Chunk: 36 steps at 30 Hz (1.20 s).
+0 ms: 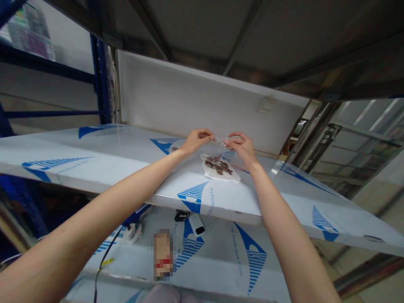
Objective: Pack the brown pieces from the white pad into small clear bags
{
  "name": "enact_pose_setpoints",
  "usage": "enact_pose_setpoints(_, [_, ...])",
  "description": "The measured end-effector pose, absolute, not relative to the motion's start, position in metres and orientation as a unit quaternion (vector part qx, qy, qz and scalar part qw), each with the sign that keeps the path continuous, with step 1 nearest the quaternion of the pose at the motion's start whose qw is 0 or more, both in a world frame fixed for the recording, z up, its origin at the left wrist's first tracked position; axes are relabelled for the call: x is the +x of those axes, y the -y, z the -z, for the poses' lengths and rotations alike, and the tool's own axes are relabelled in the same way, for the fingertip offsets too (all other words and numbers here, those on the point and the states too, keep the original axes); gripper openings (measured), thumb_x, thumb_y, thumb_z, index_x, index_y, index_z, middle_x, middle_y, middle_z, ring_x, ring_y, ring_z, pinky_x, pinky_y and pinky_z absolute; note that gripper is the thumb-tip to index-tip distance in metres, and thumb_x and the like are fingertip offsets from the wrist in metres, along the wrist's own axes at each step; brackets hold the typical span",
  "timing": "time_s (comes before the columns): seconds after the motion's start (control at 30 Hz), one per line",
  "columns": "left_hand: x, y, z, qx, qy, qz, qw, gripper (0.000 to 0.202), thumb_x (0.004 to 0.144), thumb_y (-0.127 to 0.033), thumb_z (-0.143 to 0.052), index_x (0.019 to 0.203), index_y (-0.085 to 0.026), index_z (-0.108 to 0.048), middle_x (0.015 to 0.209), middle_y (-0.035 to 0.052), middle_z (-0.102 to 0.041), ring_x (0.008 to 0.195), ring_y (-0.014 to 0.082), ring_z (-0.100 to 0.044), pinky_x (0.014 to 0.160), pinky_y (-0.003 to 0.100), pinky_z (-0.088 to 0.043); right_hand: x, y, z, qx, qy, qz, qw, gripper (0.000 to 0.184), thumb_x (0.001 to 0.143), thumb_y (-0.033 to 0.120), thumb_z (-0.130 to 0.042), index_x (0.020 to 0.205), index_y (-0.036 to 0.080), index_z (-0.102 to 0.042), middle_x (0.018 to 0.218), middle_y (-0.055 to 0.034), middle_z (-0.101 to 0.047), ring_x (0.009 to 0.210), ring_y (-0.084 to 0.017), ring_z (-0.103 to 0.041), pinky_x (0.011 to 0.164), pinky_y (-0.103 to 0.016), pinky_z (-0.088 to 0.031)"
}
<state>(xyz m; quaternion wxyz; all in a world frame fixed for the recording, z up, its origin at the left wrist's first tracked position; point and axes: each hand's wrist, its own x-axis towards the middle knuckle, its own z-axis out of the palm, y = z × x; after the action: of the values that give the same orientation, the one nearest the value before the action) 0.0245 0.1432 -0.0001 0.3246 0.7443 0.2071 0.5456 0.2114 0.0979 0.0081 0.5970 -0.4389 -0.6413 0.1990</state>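
My left hand (197, 141) and my right hand (241, 147) are raised close together at the far part of a film-covered metal shelf (94, 145). Between their fingertips they pinch the top edges of a small clear plastic bag (221, 140), one edge in each hand. Just below the hands lies a crumpled white tissue (227, 175) holding a heap of small dark brown pieces (218, 166). What the pieces are is too small to tell.
A white back panel (195, 101) with a small wall plate (267, 105) rises behind the shelf, under a metal shelf above. Blue rack uprights (101, 80) stand at left. A lower shelf holds a white device (197, 224), a cable, and a blurred object (163, 254).
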Motion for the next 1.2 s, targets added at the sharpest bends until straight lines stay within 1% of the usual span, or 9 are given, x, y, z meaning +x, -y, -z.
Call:
enact_pose_setpoints(0.17, [0.024,-0.144,0.001,0.765,-0.199,-0.521,0.321,0.018,0.074,-0.030,-0.065,0.071,-0.012,-0.066,0.075,0.0076,-0.071,0.077,0.0180,-0.065,0.078,0.030,-0.047,0.211,-0.099,-0.006,-0.432,0.664,-0.197,0.578,0.038,0.058,0.040,-0.073,0.087,0.021,-0.056,0.066,0.0021,-0.063,0.067,-0.016,-0.062,0.062,-0.027,-0.048])
enact_pose_setpoints(0.37, [0.029,-0.138,0.001,0.779,-0.198,-0.525,0.281,0.014,0.078,-0.025,-0.061,0.072,-0.013,-0.065,0.074,0.0041,-0.069,0.077,0.0160,-0.064,0.078,0.027,-0.046,0.203,-0.098,-0.002,-0.429,0.662,-0.215,0.575,0.047,0.058,0.043,-0.075,0.096,0.022,-0.058,0.081,-0.0012,-0.069,0.067,-0.015,-0.062,0.054,-0.024,-0.045])
enact_pose_setpoints(0.47, [0.032,-0.133,0.002,0.799,-0.196,-0.504,0.262,0.014,0.079,-0.024,-0.059,0.071,-0.013,-0.063,0.075,0.0037,-0.068,0.077,0.0160,-0.063,0.078,0.027,-0.045,0.200,-0.100,-0.002,-0.434,0.656,-0.223,0.576,0.048,0.054,0.044,-0.078,0.090,0.021,-0.056,0.075,-0.0006,-0.069,0.061,-0.013,-0.060,0.053,-0.023,-0.043])
enact_pose_setpoints(0.6, [0.035,-0.131,0.004,0.806,-0.206,-0.498,0.245,0.014,0.082,-0.026,-0.057,0.076,-0.013,-0.061,0.076,0.0032,-0.068,0.078,0.0162,-0.062,0.076,0.027,-0.045,0.200,-0.103,-0.003,-0.431,0.653,-0.225,0.581,0.052,0.049,0.045,-0.080,0.082,0.022,-0.047,0.066,0.0028,-0.066,0.056,-0.012,-0.058,0.053,-0.023,-0.043])
enact_pose_setpoints(0.83, [0.034,-0.133,0.003,0.827,-0.200,-0.493,0.183,0.015,0.082,-0.024,-0.058,0.072,-0.014,-0.064,0.073,0.0032,-0.068,0.077,0.0164,-0.062,0.076,0.028,-0.045,0.202,-0.104,-0.001,-0.419,0.668,-0.222,0.574,0.052,0.053,0.041,-0.078,0.083,0.025,-0.039,0.062,0.0054,-0.062,0.055,-0.013,-0.058,0.056,-0.025,-0.046])
enact_pose_setpoints(0.97, [0.031,-0.136,0.000,0.820,-0.219,-0.502,0.166,0.018,0.084,-0.026,-0.056,0.072,-0.014,-0.064,0.072,0.0028,-0.068,0.073,0.0155,-0.063,0.075,0.027,-0.046,0.205,-0.107,0.002,-0.449,0.663,-0.185,0.570,0.051,0.061,0.041,-0.074,0.099,0.024,-0.044,0.077,0.0003,-0.068,0.072,-0.017,-0.065,0.060,-0.027,-0.049])
enact_pose_setpoints(1.07, [0.019,-0.146,-0.004,0.766,-0.310,-0.559,0.074,0.019,0.087,-0.023,-0.050,0.077,-0.015,-0.064,0.077,0.0038,-0.069,0.077,0.0161,-0.063,0.077,0.027,-0.045,0.216,-0.108,0.003,-0.521,0.650,-0.129,0.538,0.043,0.078,0.039,-0.060,0.115,0.023,-0.045,0.096,-0.0067,-0.071,0.089,-0.021,-0.066,0.067,-0.031,-0.052])
enact_pose_setpoints(1.13, [0.006,-0.154,-0.006,0.699,-0.387,-0.601,-0.027,0.022,0.091,-0.024,-0.046,0.087,-0.016,-0.066,0.084,0.0060,-0.070,0.083,0.0179,-0.063,0.081,0.029,-0.044,0.228,-0.107,0.004,-0.601,0.639,-0.036,0.478,0.036,0.087,0.032,-0.050,0.121,0.021,-0.048,0.109,-0.0100,-0.070,0.100,-0.023,-0.065,0.078,-0.037,-0.052])
enact_pose_setpoints(1.2, [-0.009,-0.160,-0.007,0.654,-0.446,-0.596,-0.134,0.026,0.093,-0.027,-0.042,0.096,-0.017,-0.066,0.092,0.0088,-0.070,0.091,0.0213,-0.062,0.086,0.034,-0.042,0.240,-0.105,0.007,-0.679,0.632,0.071,0.366,0.039,0.088,0.022,-0.048,0.126,0.020,-0.052,0.119,-0.0115,-0.067,0.110,-0.026,-0.061,0.091,-0.042,-0.048])
